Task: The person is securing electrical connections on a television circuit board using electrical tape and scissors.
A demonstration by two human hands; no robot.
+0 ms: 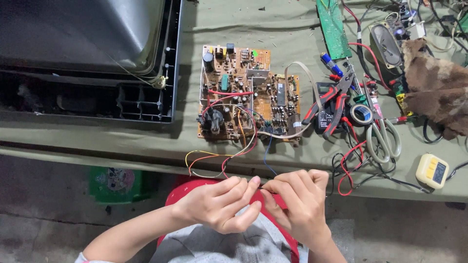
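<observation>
An orange circuit board (243,92) with capacitors and a black transformer lies on the green-covered table. Coloured wires (214,160) in red, yellow, white and blue hang from its near edge over the table front. My left hand (222,202) and my right hand (297,199) meet just below the table edge, fingertips pinched together on the ends of thin wires (265,186). The blue wire (267,156) runs down toward my right hand. Which wire each hand pinches is too small to tell.
An old television shell (87,53) lies face down at the left. To the right of the board sit red-handled pliers (331,104), a tape roll (361,114), scissors (382,136), a green board (334,27), a speaker (385,44), a brown furry cloth (436,87) and a yellow meter (432,170).
</observation>
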